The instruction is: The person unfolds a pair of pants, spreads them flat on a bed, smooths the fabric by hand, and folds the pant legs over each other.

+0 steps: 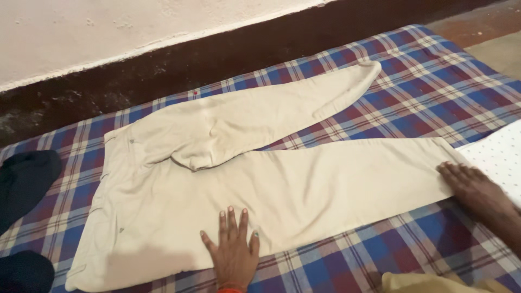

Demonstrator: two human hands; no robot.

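fingers spread flat, left hand (233, 250) and right hand (473, 187) press on the beige trousers (304, 187).

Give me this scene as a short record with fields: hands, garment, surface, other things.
left hand: flat on the near trouser leg, fingers spread
right hand: flat on that leg's hem end
trousers: beige, laid out, far leg angled away
checked sheet: blue and maroon, under the trousers
dark cloth: at the left edge
white dotted fabric: at the right edge
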